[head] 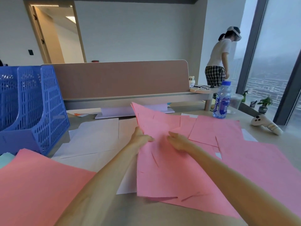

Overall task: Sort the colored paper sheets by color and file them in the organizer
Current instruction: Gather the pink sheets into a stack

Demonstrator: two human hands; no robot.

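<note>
pink stack (162,168), fanned and partly lifted at centre: the left hand (141,138) pinches its nine-o'clock edge, thumb on top; the right hand (178,141) lies flat on it, fingers near straight, gripping nothing. the blue organizer (32,108) stands well apart at ten o'clock. likely risks: uneven sheets slipping from the one-sided pinch; loose pink sheets (215,129) at two o'clock left behind; salmon sheets (40,185) at seven o'clock mixed in.

Office, high floor: desk (101,209) with partition screen (120,79); blue file organizer (32,108) left of screen, floor-to-ceiling window (276,62) to its right.
</note>
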